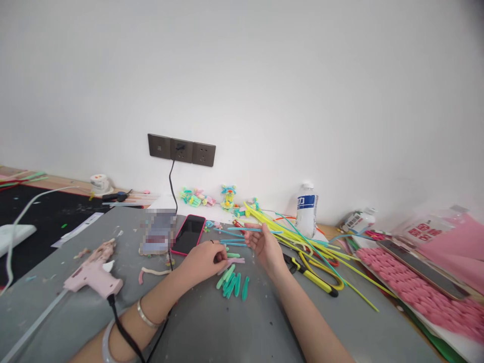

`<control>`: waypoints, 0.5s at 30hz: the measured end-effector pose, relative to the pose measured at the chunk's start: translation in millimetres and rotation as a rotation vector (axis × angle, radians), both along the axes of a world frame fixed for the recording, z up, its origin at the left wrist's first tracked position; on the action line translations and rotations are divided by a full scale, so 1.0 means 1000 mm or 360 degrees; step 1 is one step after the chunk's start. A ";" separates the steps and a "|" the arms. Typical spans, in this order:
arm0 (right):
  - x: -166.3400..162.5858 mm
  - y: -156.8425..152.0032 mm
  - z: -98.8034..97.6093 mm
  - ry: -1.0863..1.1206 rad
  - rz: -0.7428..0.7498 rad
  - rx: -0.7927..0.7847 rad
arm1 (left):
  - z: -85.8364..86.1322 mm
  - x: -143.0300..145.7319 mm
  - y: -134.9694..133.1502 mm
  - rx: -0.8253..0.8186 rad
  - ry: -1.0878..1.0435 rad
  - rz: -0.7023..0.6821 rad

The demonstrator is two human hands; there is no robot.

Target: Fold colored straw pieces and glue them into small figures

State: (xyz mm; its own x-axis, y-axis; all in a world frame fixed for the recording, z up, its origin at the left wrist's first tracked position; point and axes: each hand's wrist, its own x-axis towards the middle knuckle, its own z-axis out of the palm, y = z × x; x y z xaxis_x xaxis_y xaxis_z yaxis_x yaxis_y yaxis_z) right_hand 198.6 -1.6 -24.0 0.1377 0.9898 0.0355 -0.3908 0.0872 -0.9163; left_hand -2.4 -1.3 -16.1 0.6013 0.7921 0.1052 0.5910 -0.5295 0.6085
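My right hand (266,247) is closed on a thin blue pipe cleaner (236,229), which sticks out to both sides of the fingers. More blue pipe cleaners (230,242) lie just left of that hand. My left hand (206,261) has its fingers curled down at the short folded pieces; its fingertips are partly hidden, so what they grip cannot be made out. Beside them lie a lilac piece (237,260), pale green pieces (226,276) and several darker teal pieces (237,285), all on the grey mat (227,327).
A pink glue gun (94,277) with a black cord lies at left. Long yellow pipe cleaners (340,254) and yellow-black pliers (313,277) lie at right. A phone (190,234), small figures (228,197) and a white bottle (306,209) stand or lie further back.
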 end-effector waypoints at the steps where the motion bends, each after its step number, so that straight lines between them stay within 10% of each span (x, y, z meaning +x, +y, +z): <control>1: -0.001 0.000 0.000 -0.0001 0.0003 -0.0012 | -0.001 0.000 0.001 0.0005 -0.0020 0.0005; 15: -0.005 -0.006 0.005 -0.0127 0.0056 0.0005 | 0.003 0.005 0.006 -0.0269 -0.0655 0.0095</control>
